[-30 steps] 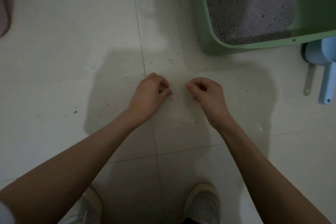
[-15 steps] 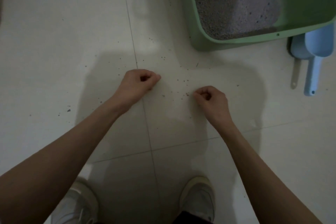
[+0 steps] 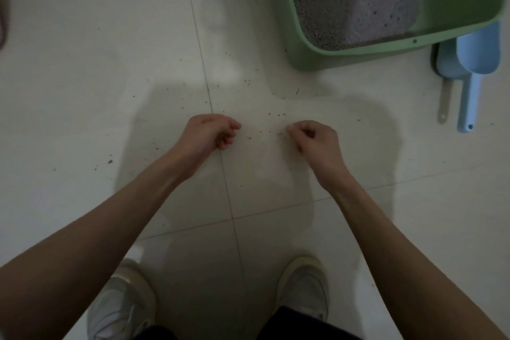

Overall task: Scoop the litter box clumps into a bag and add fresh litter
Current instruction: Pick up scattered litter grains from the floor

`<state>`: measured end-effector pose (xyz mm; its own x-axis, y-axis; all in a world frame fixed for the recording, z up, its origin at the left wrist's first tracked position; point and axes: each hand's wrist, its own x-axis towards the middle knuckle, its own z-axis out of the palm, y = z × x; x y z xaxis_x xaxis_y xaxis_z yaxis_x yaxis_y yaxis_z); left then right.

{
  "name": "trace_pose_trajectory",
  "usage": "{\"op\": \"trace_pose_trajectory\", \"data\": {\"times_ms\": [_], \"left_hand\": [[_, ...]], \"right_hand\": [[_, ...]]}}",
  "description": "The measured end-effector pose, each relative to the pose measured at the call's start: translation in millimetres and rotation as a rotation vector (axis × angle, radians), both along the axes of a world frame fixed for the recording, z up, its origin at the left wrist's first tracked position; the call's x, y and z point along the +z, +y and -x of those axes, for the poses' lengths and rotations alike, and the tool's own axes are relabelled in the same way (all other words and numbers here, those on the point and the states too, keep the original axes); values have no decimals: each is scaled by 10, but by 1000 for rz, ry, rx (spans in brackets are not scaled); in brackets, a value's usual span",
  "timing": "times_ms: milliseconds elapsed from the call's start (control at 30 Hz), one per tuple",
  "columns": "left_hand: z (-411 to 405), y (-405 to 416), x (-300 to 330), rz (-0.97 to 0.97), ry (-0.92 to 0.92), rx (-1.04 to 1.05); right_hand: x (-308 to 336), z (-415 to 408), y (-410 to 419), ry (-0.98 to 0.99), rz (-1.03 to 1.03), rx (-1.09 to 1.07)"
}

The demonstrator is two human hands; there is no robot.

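Note:
A green litter box (image 3: 358, 52) holding grey litter (image 3: 345, 3) stands on the tiled floor at the upper right. A thin clear plastic bag (image 3: 262, 174) seems to lie flat on the floor in front of me, showing only as a faint darker patch. My left hand (image 3: 209, 135) and my right hand (image 3: 317, 143) are low over its upper part, a hand's width apart. Both have curled fingers pinching the film. A light blue scoop (image 3: 474, 63) lies right of the box.
A second scoop with a grey handle (image 3: 444, 102) lies beside the blue one. Loose litter grains (image 3: 276, 114) dot the tiles between my hands and the box. My two white shoes (image 3: 124, 306) (image 3: 303, 284) stand at the bottom.
A second ago my hands were close together; they have drawn apart. Since half a second ago the right hand has risen a little and the left has rolled its fingers downward.

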<state>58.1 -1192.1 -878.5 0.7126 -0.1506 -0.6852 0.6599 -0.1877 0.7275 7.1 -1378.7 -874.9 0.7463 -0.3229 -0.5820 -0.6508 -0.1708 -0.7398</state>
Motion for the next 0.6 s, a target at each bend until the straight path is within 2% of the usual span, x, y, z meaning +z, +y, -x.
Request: {"op": "trace_pose_trajectory", "data": {"times_ms": [67,100,200,267,367,433,600], "left_hand": [[44,-79,-30,-283,-187,-250],[66,-107,-44,-402,-296,-366],[97,-136,-137,-538,-521,-544],[67,-136,-186,-564,-566,-556],[35,-161,-228,-587,-563,-560],[34,-177,-237,-587,-573,-586],[36,-173,-232,-581,-686,-678]], "right_hand": [[71,24,-66,14,-548,-322],[93,35,-100,27,-699,-397],[110,35,-120,49,-747,-384],[84,7,-90,42,-565,-278],[10,-58,-44,52,65,108],[-57,-88,-3,38,336,288],[-170,-107,56,-39,500,455]]}}
